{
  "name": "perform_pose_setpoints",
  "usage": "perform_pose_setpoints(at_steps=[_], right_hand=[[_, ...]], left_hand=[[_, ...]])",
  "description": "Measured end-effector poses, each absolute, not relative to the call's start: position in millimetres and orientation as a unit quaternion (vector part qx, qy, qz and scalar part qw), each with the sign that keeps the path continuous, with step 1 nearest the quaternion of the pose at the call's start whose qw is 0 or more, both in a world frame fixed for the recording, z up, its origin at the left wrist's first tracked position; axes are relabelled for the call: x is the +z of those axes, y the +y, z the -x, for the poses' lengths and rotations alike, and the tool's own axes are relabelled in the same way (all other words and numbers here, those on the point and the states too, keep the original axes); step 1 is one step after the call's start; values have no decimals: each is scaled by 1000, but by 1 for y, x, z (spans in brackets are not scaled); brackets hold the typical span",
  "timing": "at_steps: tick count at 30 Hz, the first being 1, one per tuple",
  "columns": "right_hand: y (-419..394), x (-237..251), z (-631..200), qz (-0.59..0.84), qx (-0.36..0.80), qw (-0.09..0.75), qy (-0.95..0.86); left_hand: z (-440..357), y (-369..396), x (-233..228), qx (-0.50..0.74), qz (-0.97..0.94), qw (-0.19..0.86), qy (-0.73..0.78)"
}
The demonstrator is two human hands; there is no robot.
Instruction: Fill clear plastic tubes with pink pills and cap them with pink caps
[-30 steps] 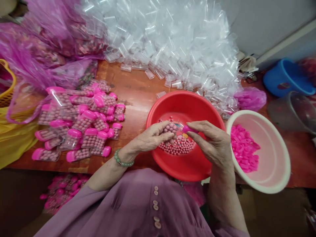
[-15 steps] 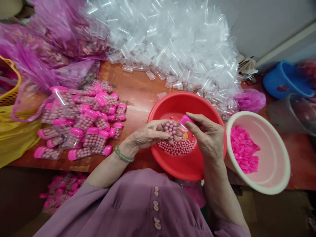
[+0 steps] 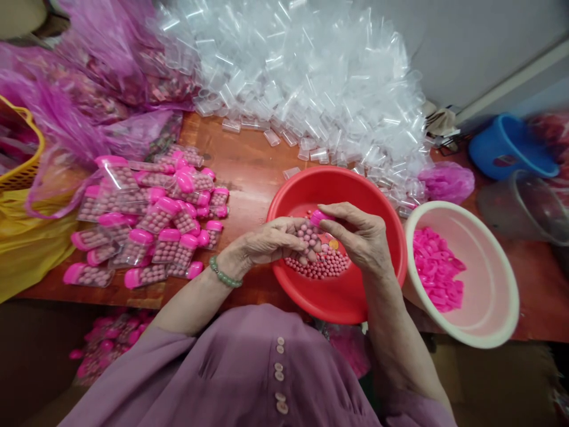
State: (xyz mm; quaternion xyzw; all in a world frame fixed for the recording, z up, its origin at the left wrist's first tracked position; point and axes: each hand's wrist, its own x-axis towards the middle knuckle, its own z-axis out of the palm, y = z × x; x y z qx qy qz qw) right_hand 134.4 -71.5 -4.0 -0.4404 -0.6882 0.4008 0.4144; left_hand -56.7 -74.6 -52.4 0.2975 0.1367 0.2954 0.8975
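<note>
Over the red basin [image 3: 288, 201], my left hand [image 3: 275, 240] is closed around a small clear container [image 3: 310, 233] filled with pink beads. My right hand [image 3: 355, 234] pinches a bright pink cap [image 3: 317, 217] between thumb and fingers, right at the container's upper end. Whether the cap is fully seated I cannot tell. Loose pink beads [image 3: 326, 265] lie in the bottom of the basin below my hands. To the right, a white basin [image 3: 493, 296] holds a heap of pink caps [image 3: 438, 270].
Capped bead-filled containers [image 3: 155, 216] are piled at the left. A large heap of clear containers [image 3: 302, 71] covers the back. Purple plastic bags [image 3: 106, 47] and a yellow basket [image 3: 31, 142] stand far left; a blue bucket [image 3: 507, 148] stands far right.
My right hand has moved left, bringing the pink cap onto the end of the bead-filled container. My left hand has stayed in nearly the same place.
</note>
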Motion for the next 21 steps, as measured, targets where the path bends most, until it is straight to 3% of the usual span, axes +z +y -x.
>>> perform_pose_setpoints(at_steps=[11,21], right_hand=[[-71,10,-132,435,406,372,-712],[-71,0,-146,467,396,401,-681]], left_hand=[[42,-79,-44,336,-459,779,262],[42,-79,-42,312,-431,808,254]])
